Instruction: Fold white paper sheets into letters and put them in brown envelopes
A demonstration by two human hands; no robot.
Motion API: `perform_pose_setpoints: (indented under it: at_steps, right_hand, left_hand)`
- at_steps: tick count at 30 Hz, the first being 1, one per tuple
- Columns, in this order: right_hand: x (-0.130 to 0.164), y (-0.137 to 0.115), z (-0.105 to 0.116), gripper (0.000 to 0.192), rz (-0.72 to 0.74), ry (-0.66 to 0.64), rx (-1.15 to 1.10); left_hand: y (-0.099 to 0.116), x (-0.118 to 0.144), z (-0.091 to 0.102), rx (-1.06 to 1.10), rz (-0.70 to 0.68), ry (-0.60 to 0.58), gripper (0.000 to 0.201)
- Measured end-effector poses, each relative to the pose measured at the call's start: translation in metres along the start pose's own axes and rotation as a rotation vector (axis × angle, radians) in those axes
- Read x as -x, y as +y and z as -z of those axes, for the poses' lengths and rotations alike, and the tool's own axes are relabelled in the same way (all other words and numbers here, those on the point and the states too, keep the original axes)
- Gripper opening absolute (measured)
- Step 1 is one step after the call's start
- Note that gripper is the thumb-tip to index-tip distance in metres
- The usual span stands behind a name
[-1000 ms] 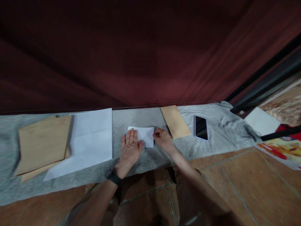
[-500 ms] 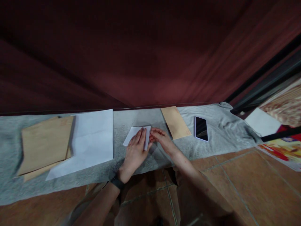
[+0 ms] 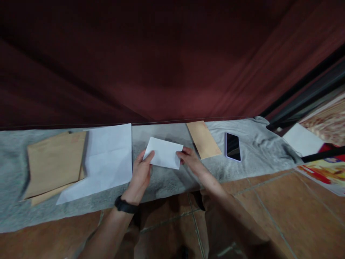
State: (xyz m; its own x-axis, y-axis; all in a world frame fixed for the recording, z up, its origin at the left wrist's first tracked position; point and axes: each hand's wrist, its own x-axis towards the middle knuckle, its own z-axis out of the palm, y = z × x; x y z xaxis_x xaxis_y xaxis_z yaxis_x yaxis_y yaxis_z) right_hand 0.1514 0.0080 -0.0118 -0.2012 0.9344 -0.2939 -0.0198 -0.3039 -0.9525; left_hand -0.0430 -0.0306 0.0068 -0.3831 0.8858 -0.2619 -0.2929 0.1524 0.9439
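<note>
Nearest, showing brown floor tiles (image 3: 256,216) below the front edge of a grey cloth (image 3: 250,154), and wearing a black wristband (image 3: 125,206) on the left arm. Just beyond, holding a small white paper (image 3: 165,154) in both hands over the cloth, apparently hovering slightly above it, judging by the shadow beneath. Gripping its left end with the left hand (image 3: 140,169), laying the thumb on top and curling the fingers around behind; pinching its right end likewise with the right hand (image 3: 190,158), pressing the thumb near the edge. Not revealing, from this angle, the number of layers between the clamped fingers. For good handling, probably calling for: supporting both ends at equal height, pinching lightly enough to avoid denting, drawing gently outward to take up sag, and squaring the edges by eye before releasing either end. Risking, with uneven pressure, a skewed or bent corner. Farther along, showing a large white sheet (image 3: 109,158) to the left, overlapped by brown papers (image 3: 55,162), and a tan paper (image 3: 203,138) to the right, near the right hand. Including also a phone (image 3: 233,146) just beyond it. Farthest, backing everything with dark red fabric (image 3: 172,82).
</note>
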Motion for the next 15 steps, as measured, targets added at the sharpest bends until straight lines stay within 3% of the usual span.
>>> perform_pose_setpoints:
  at_steps: [4, 9, 13, 15]
  right_hand:
    - [-0.008, 0.006, 0.01, 0.02, 0.127, 0.09, 0.371]
    - [0.0, 0.004, 0.011, 0.029, 0.174, 0.232, 0.891]
    - [0.011, 0.001, 0.001, 0.043, 0.363, 0.325, 1.061]
    - [0.014, 0.004, -0.008, 0.045, 0.516, 0.253, 1.074]
  left_hand:
    - [-0.012, -0.013, 0.017, -0.435, -0.122, -0.094, 0.045]
    - [-0.018, -0.009, 0.019, -1.064, -0.294, -0.038, 0.054]
    - [-0.016, 0.001, 0.013, -1.25, -0.335, -0.026, 0.062]
    - [-0.016, 0.003, 0.011, -1.265, -0.331, -0.06, 0.062]
